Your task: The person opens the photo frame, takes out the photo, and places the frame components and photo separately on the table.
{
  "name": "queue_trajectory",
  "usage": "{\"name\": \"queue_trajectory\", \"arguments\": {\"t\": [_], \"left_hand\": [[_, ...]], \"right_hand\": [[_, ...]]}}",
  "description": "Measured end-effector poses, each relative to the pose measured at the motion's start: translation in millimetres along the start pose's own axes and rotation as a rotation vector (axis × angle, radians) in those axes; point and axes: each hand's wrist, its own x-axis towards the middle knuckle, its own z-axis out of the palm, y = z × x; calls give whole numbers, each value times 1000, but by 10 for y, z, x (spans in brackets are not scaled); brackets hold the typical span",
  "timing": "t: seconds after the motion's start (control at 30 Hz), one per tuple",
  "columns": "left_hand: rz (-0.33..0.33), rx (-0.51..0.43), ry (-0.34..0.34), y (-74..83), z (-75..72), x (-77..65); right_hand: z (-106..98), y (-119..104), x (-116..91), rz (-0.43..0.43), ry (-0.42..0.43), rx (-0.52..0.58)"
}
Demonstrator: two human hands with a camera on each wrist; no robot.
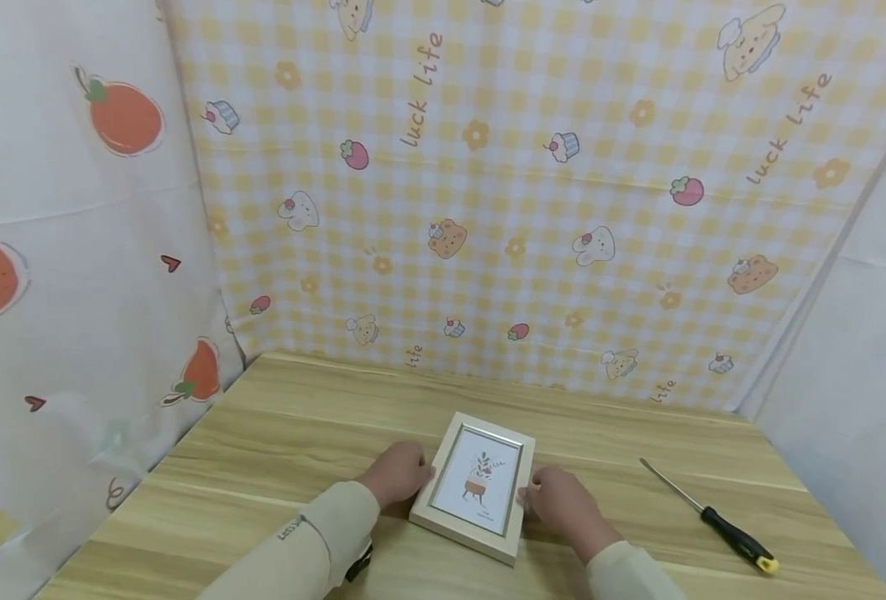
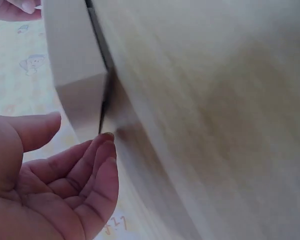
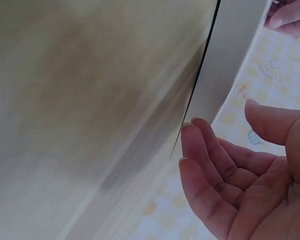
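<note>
A picture frame (image 1: 431, 518) with a pale rim and a silvery inner border lies face up on the wooden table. Its print shows a plant in an orange pot on legs. At its left side my left hand (image 1: 397, 475) holds the edge, thumb toward the front face and curled fingertips at the back edge. My right hand (image 1: 565, 502) holds the opposite edge in the same way, a thumb tip overlapping the rim in the head view. Close up, the frame's side (image 2: 82, 107) passes between the left thumb and fingers. In the right wrist view, fingertips (image 3: 192, 127) meet the frame's lower edge.
On the right of the table (image 1: 322, 417) lies a screwdriver (image 1: 735, 533) with a black and yellow handle, its shaft pointing away to the left. A yellow checked cloth (image 1: 503, 192) hangs behind the table, and white cloths (image 1: 97, 192) hang at the sides.
</note>
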Motion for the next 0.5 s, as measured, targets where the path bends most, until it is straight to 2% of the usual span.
{"name": "queue_trajectory", "arguments": {"t": [0.17, 0.37, 0.5], "left_hand": [[27, 17, -23, -36, -1, 18], [76, 38, -29, -22, 18, 11], [81, 44, -30, -12, 34, 7]], "right_hand": [[23, -20, -67, -22, -24, -12], [59, -28, -56, -30, -33, -63], [77, -27, -40, -39, -24, -73]]}}
